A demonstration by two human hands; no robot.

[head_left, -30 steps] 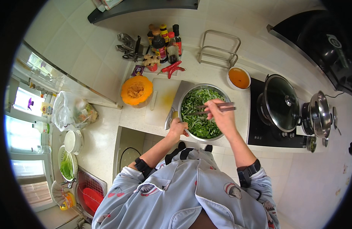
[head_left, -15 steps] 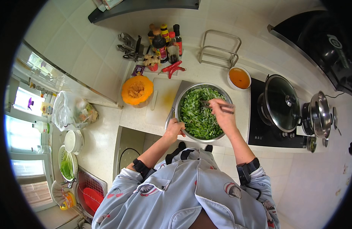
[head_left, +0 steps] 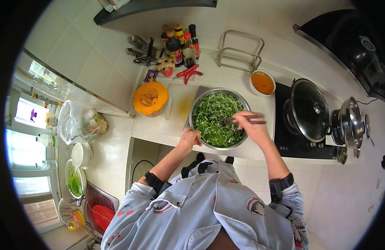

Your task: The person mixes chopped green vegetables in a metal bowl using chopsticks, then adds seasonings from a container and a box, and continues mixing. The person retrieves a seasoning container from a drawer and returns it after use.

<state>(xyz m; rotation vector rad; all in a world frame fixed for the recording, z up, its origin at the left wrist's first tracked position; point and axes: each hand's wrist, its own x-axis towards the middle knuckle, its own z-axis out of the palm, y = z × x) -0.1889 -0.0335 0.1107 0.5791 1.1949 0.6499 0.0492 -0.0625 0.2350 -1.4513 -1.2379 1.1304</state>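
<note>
A wide steel bowl stands on the counter, filled with chopped green vegetables, perhaps scallions or chives. My left hand grips the bowl's near left rim, its fingers closed there. In my right hand is a pair of dark chopsticks, with their tips down in the greens near the middle of the bowl. A white cutting board lies left of the bowl. On the board's left is a cut orange pumpkin with its seedy hollow facing up.
A bowl of orange liquid and a metal rack stand behind. To the right is a cooktop with a lidded pan. Sauce bottles, red chilies and a knife block are at the back left. A sink is lower left.
My right hand has shifted slightly right and down with the chopsticks, which now lie more level. The greens are stirred about. My left hand keeps its hold, and the bowl has moved a little left.
</note>
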